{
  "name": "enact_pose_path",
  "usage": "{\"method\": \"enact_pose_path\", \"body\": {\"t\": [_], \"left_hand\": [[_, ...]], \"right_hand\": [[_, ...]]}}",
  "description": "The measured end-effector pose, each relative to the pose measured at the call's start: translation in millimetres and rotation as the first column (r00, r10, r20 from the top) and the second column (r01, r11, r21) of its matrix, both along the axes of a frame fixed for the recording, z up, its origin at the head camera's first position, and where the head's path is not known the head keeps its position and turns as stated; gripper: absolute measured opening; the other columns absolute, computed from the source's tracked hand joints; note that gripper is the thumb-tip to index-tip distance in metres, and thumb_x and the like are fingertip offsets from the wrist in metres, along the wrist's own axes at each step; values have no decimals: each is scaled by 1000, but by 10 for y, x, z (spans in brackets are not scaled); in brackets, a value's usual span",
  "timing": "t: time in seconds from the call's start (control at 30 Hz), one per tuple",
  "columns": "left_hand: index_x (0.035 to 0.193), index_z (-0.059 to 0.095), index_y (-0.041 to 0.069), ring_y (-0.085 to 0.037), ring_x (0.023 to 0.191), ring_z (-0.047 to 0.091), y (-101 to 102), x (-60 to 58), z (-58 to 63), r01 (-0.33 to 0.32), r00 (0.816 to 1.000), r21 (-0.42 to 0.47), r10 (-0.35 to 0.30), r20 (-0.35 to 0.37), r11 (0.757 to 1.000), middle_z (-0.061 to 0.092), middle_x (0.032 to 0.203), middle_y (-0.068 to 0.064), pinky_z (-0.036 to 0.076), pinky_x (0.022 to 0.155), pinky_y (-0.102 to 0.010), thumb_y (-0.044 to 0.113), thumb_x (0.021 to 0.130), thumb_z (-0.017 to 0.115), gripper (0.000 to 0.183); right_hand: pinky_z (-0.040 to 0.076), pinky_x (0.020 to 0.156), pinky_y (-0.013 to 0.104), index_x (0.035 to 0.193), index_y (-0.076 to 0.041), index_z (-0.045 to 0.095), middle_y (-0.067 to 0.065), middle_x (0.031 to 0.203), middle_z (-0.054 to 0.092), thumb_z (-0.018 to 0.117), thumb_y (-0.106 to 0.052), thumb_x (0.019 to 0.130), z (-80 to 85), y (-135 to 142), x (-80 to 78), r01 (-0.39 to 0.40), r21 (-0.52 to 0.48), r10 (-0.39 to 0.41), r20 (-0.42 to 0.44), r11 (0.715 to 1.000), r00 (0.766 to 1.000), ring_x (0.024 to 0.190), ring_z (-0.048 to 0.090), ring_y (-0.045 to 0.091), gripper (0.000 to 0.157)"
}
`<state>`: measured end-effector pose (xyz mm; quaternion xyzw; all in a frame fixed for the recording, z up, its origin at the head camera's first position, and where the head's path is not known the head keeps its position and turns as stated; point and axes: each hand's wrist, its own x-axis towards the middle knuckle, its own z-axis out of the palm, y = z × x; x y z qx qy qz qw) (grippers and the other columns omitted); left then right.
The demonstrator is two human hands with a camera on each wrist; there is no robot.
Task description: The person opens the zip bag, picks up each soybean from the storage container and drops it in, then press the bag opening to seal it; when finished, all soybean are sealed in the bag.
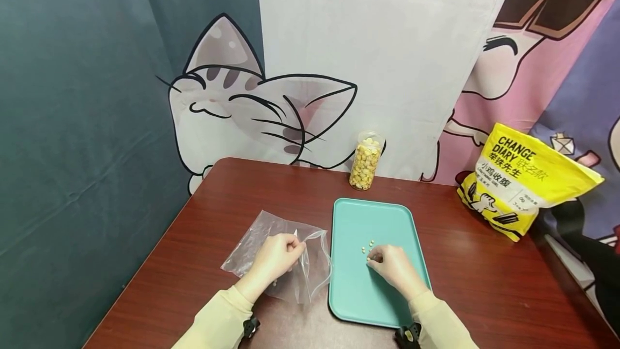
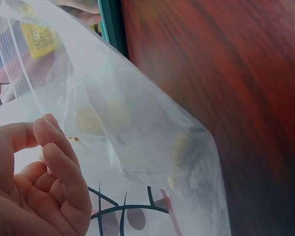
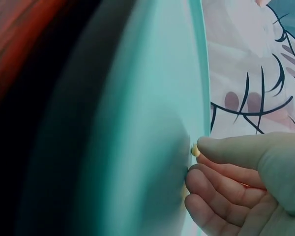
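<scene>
My left hand (image 1: pixel 277 255) pinches the clear zip bag (image 1: pixel 252 241) near its mouth, between thumb and fingertips. The bag lies on the table left of the teal tray (image 1: pixel 358 295); a few small pale pieces show through its plastic by my wrist. In the left wrist view the film of the bag (image 2: pixel 137 128) stretches away from my fingers. Over the tray, my right hand (image 1: pixel 392 268) pinches a small yellow kernel (image 3: pixel 195 150) between thumb and fingertip, close to the tray's surface. Several loose kernels (image 1: pixel 363 250) lie just beyond those fingertips.
A clear jar (image 1: pixel 366 163) full of yellow puffed pieces stands at the table's back edge, behind the tray. On the right, a yellow printed pouch (image 1: pixel 518 182) stands near the table's edge. A cartoon-printed cloth (image 1: pixel 310 26) hangs behind the table.
</scene>
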<state>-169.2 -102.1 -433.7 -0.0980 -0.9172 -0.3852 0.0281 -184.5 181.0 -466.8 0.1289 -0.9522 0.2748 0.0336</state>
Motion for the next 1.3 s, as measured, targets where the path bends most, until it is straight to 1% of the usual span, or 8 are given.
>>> {"method": "enact_pose_path", "body": {"t": [0.17,0.37,0.6,0.73,0.87,1.0,1.13,1.3], "left_hand": [[60,55,22,-4,38,45,-1,-3,5,-3,1000,-4,3,-5,1000,45,42,14,35,40,-24,26,89,61,29],[60,54,22,-3,38,46,0,10,23,-3,1000,-5,3,-10,1000,46,42,15,35,41,-23,26,88,61,30],[60,54,22,-3,38,46,3,24,28,0,1000,-4,0,-10,1000,46,42,14,35,41,-24,25,88,61,29],[60,54,22,-4,37,45,4,32,28,2,1000,-4,-2,-10,1000,45,42,14,35,41,-24,26,89,61,30],[60,54,22,-5,37,45,9,38,31,-2,1000,-7,2,-11,1000,45,42,14,35,41,-24,26,89,61,30],[60,54,23,-5,37,45,15,47,28,-5,1000,-13,5,-4,1000,45,41,14,35,40,-25,27,89,61,30],[59,53,22,-5,37,45,19,52,23,-6,1000,-15,6,-2,1000,44,40,14,35,40,-24,28,89,61,31],[59,53,23,-5,37,45,32,52,23,-14,1000,-28,14,-13,1000,45,42,14,35,40,-25,28,89,61,31]], "right_hand": [[44,57,29,73,-10,68,-5,65,60,74,-1,76,9,-59,-4,-11,15,11,2,1000,1000,60,52,7,11],[44,57,28,71,-10,67,-5,65,60,74,0,75,-5,-66,16,-2,18,2,-8,1000,1000,59,51,7,13],[46,58,26,71,-13,68,-6,67,63,74,-2,76,17,-66,62,1,-35,-1,5,999,1000,62,55,7,13],[47,60,25,73,-14,71,-6,71,67,75,-5,77,58,-105,85,8,-81,-10,-19,997,1000,64,59,8,10],[48,60,22,77,-15,72,-8,73,67,77,-9,76,102,-175,114,-50,-149,39,-76,987,996,63,58,3,7],[48,59,20,82,-12,73,-9,72,66,76,-9,77,140,-272,155,-145,-229,120,-121,962,985,62,55,-1,7],[48,58,20,83,-8,73,-8,72,66,75,-9,78,177,-384,202,-218,-273,184,-144,937,972,63,56,-1,6],[48,58,20,84,-7,72,-7,72,65,74,-10,80,205,-527,248,-290,-301,257,-146,908,955,63,55,-1,6]]}}
